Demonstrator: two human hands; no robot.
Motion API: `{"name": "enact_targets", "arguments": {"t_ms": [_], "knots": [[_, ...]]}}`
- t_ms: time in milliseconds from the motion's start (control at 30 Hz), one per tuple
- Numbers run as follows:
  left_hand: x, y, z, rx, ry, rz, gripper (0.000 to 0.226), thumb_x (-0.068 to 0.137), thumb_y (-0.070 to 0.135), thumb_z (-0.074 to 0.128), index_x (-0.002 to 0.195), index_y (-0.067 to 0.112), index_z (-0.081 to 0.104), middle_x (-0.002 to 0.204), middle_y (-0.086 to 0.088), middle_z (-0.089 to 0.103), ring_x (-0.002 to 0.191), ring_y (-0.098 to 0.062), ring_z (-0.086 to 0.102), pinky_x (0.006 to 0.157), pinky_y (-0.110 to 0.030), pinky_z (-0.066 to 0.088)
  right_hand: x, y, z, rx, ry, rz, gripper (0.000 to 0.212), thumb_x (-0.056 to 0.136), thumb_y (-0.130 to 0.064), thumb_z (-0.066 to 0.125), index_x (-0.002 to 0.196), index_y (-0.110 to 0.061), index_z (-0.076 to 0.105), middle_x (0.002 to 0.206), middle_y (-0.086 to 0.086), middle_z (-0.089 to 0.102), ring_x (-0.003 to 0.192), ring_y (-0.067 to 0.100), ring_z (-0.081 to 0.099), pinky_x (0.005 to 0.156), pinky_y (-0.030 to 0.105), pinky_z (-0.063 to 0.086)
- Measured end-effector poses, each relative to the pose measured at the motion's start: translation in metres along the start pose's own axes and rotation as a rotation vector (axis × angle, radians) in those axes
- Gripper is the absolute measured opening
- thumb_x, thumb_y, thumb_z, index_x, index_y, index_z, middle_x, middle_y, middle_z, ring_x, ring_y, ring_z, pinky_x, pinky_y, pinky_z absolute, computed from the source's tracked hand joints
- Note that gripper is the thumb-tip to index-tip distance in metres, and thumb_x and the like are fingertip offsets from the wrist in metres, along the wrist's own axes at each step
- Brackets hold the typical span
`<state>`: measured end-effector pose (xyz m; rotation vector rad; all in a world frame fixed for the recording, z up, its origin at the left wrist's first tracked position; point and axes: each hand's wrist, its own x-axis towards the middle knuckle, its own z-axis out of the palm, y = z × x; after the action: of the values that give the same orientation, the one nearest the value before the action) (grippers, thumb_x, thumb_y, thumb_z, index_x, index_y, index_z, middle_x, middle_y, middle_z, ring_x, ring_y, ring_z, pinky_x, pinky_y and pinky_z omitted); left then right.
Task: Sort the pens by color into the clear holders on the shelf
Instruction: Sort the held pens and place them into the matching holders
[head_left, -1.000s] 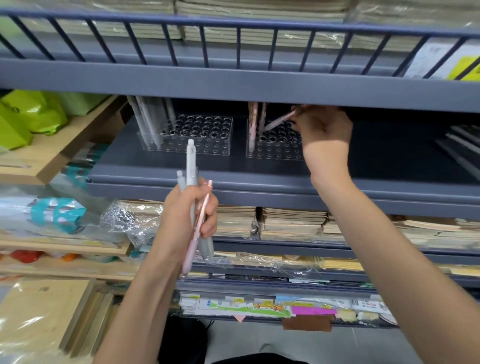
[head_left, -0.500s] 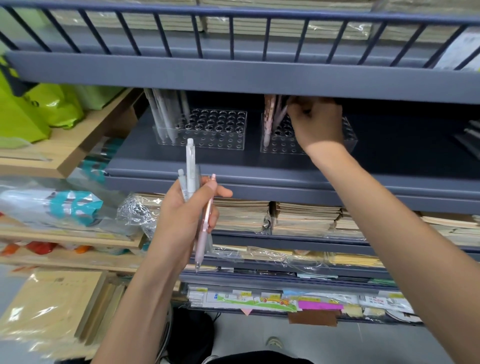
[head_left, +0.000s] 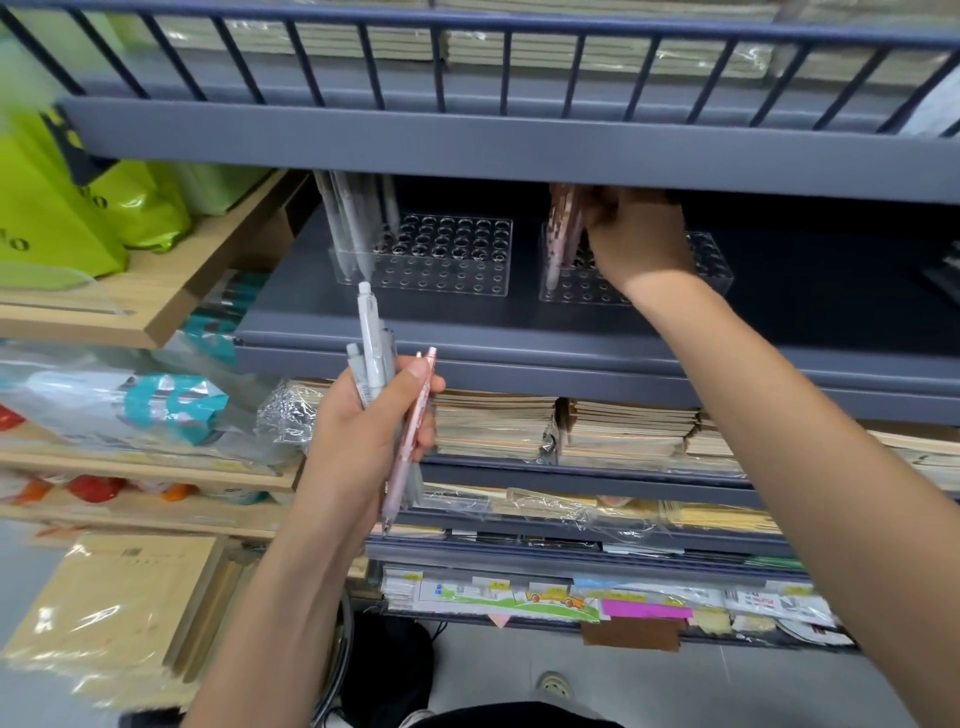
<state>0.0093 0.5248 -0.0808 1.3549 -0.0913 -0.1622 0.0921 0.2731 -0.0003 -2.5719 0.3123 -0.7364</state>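
Note:
Two clear holders with rows of round holes stand on the grey shelf (head_left: 519, 332). The left holder (head_left: 441, 260) has several white pens (head_left: 348, 223) upright at its left end. The right holder (head_left: 711, 260) has pink pens (head_left: 563, 234) upright at its left end. My right hand (head_left: 636, 239) reaches under the upper shelf, fingers curled at the tops of those pink pens; whether it pinches one is hidden. My left hand (head_left: 363, 441) is below the shelf edge and grips a bundle of white pens (head_left: 370, 348) and one pink pen (head_left: 410, 441).
The upper shelf's front lip (head_left: 519, 150) hangs low over the holders. Stacks of wrapped notebooks (head_left: 519, 426) fill the shelf below. Green bags (head_left: 62, 208) sit on a wooden rack at the left. Paper packs (head_left: 119, 613) lie at lower left.
My right hand carried a pink pen from a slant down to the pink group in the right holder. The view shifted, so the shelf sits further right. My left hand kept its bundle.

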Motion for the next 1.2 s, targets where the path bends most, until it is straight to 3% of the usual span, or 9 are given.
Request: {"name": "enact_targets", "arguments": {"t_ms": [167, 233, 300, 533, 633, 733, 833, 967, 1200], "knots": [[0.0, 0.001, 0.0, -0.006, 0.007, 0.04, 0.041, 0.083, 0.046, 0.074, 0.094, 0.007, 0.071, 0.073, -0.008, 0.072, 0.046, -0.012, 0.054, 0.044, -0.022, 0.046, -0.024, 0.001, -0.014, 0.385, 0.232, 0.143, 0.02, 0.092, -0.023, 0.058, 0.089, -0.01, 0.071, 0.086, 0.008, 0.072, 0.073, 0.019, 0.061, 0.069, 0.026, 0.044], [0.001, 0.0, 0.002, -0.03, 0.006, 0.037, 0.042, 0.086, 0.041, 0.073, 0.102, 0.003, 0.063, 0.08, -0.008, 0.075, 0.045, -0.012, 0.054, 0.043, -0.022, 0.045, -0.045, -0.007, -0.023, 0.711, 0.086, 0.171, 0.017, 0.088, -0.012, 0.06, 0.079, -0.021, 0.07, 0.07, -0.004, 0.07, 0.054, 0.008, 0.051, 0.053, 0.023, 0.042], [0.003, -0.002, 0.006, -0.032, -0.017, 0.034, 0.038, 0.086, 0.039, 0.073, 0.102, 0.007, 0.061, 0.085, -0.01, 0.076, 0.045, -0.012, 0.053, 0.043, -0.022, 0.045, -0.068, -0.014, -0.026, 0.761, -0.173, 0.137, 0.015, 0.088, -0.017, 0.066, 0.075, -0.023, 0.072, 0.066, -0.006, 0.07, 0.046, 0.004, 0.047, 0.044, 0.017, 0.038], [0.007, -0.005, 0.03, -0.02, -0.107, 0.025, 0.037, 0.083, 0.041, 0.077, 0.099, 0.009, 0.066, 0.086, -0.012, 0.076, 0.045, -0.013, 0.055, 0.044, -0.022, 0.046, -0.108, -0.012, -0.014, 0.803, -0.521, 0.036, 0.012, 0.085, -0.026, 0.074, 0.082, -0.015, 0.078, 0.075, 0.002, 0.073, 0.074, 0.008, 0.065, 0.075, 0.026, 0.053], [0.009, -0.005, 0.039, -0.036, -0.132, -0.007, 0.038, 0.08, 0.041, 0.078, 0.097, 0.01, 0.065, 0.086, -0.012, 0.076, 0.045, -0.014, 0.056, 0.044, -0.023, 0.047, -0.109, -0.004, -0.014, 0.904, -0.515, 0.041, 0.008, 0.084, -0.017, 0.075, 0.086, -0.011, 0.078, 0.079, 0.006, 0.074, 0.077, 0.013, 0.067, 0.076, 0.029, 0.057], [0.009, -0.005, 0.048, -0.039, -0.168, -0.018, 0.044, 0.082, 0.043, 0.072, 0.105, 0.007, 0.064, 0.086, -0.011, 0.076, 0.046, -0.014, 0.056, 0.046, -0.023, 0.048, -0.11, 0.002, -0.016, 0.963, -0.493, 0.077, 0.005, 0.085, -0.012, 0.072, 0.085, -0.013, 0.077, 0.076, 0.002, 0.073, 0.065, 0.006, 0.063, 0.06, 0.016, 0.049], [0.009, -0.008, 0.053, -0.009, -0.201, -0.01, 0.048, 0.087, 0.041, 0.065, 0.109, 0.0, 0.06, 0.079, -0.006, 0.075, 0.045, -0.013, 0.053, 0.046, -0.022, 0.046, -0.105, 0.013, -0.021, 1.021, -0.395, 0.175, 0.009, 0.088, -0.015, 0.068, 0.088, -0.015, 0.077, 0.079, 0.003, 0.073, 0.056, 0.012, 0.049, 0.047, 0.02, 0.039], [0.01, -0.015, 0.052, 0.051, -0.207, 0.018, 0.05, 0.092, 0.035, 0.064, 0.11, -0.01, 0.055, 0.073, 0.0, 0.073, 0.044, -0.011, 0.045, 0.047, -0.021, 0.043, -0.098, 0.024, -0.028, 1.165, -0.178, 0.351, 0.011, 0.091, -0.013, 0.064, 0.092, -0.007, 0.074, 0.081, 0.007, 0.071, 0.057, 0.014, 0.052, 0.047, 0.025, 0.042], [0.019, -0.016, 0.057, 0.063, -0.169, 0.03, 0.033, 0.089, 0.036, 0.07, 0.096, 0.006, 0.059, 0.089, -0.011, 0.077, 0.041, -0.012, 0.043, 0.045, -0.023, 0.041, -0.116, 0.015, -0.016, 1.155, -0.319, 0.382, 0.017, 0.088, -0.017, 0.071, 0.101, -0.006, 0.07, 0.084, 0.013, 0.074, 0.07, 0.019, 0.067, 0.067, 0.026, 0.056]]}}
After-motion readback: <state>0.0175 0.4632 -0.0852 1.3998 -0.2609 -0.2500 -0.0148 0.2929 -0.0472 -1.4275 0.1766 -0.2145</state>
